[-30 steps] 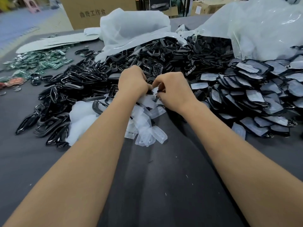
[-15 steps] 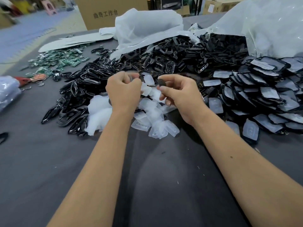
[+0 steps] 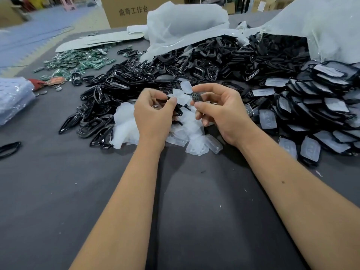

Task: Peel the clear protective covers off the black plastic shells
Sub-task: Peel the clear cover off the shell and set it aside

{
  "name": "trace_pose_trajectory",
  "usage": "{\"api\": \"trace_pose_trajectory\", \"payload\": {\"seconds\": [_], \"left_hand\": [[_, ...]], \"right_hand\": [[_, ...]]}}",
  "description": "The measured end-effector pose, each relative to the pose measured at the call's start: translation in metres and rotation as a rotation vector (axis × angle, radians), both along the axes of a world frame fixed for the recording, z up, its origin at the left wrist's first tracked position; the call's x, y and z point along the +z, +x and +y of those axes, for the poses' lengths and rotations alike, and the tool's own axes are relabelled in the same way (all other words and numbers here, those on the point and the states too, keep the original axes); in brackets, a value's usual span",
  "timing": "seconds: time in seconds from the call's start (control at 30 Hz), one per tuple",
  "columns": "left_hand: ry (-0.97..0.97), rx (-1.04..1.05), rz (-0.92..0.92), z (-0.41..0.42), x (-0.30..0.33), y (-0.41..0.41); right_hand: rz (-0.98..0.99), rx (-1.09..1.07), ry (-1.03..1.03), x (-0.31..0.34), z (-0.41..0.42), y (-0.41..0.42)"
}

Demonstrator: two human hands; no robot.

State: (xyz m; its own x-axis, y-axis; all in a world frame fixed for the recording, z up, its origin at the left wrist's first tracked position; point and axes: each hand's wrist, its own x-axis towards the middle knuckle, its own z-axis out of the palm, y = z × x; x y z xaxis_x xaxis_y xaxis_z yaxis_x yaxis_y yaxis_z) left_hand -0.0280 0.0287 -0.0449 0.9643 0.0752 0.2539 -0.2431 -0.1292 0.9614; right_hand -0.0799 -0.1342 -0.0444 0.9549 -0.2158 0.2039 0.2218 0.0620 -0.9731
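My left hand [image 3: 153, 114] is raised over the table and grips a black plastic shell [image 3: 178, 111], while its thumb and forefinger pinch a clear cover [image 3: 180, 97]. My right hand [image 3: 220, 112] pinches a small black buttoned piece [image 3: 196, 96] between thumb and forefinger. Below both hands lies a heap of peeled clear covers [image 3: 194, 141]. Shells with covers on them [image 3: 319, 121] are piled at the right. A big pile of bare black shells and frames [image 3: 175, 75] spreads across the middle and left.
The grey table [image 3: 58, 191] reaches toward me. Green circuit boards [image 3: 78, 63] lie at the far left, a clear plastic bundle [image 3: 13, 98] at the left edge. White plastic bags [image 3: 185, 24] and a cardboard box [image 3: 132, 10] stand behind the piles.
My hands have lifted off the pile and drawn apart. The clear cover has come away toward my left hand, and my right hand now holds the small black piece.
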Motion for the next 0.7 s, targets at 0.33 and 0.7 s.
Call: {"api": "trace_pose_trajectory", "payload": {"seconds": [0.33,0.7], "left_hand": [[-0.116,0.000,0.077,-0.011,-0.006,0.007],[-0.159,0.117,0.030,-0.022,-0.007,-0.005]], "right_hand": [[-0.007,-0.098,-0.015,-0.006,-0.003,0.006],[-0.125,-0.256,-0.069,-0.005,0.006,0.005]]}}
